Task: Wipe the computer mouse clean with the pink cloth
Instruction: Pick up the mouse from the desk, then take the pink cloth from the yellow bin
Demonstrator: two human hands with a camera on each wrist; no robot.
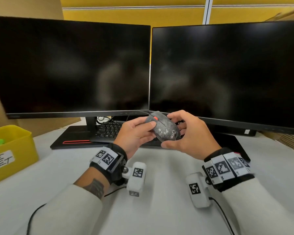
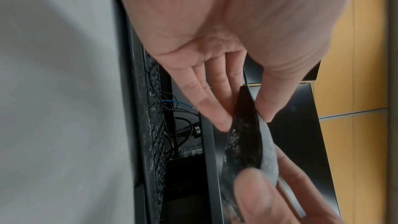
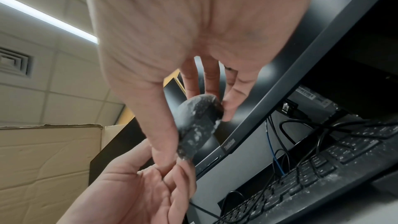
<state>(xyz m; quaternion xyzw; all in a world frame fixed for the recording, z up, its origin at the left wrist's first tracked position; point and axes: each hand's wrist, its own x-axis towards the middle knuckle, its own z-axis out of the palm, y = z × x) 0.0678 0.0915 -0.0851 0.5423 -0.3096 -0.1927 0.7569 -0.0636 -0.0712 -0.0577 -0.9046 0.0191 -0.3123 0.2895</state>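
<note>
Black wired computer mouse with white dust specks and red scroll wheel, held above the white desk before two dark monitors, left hand pinching its left side, right hand cupping its rear, keyboard behind

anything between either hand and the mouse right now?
Nothing visible. Both the left hand and right hand already hold the dusty mouse bare-skinned, lifted above the keyboard. No pink cloth appears in any view.
</note>
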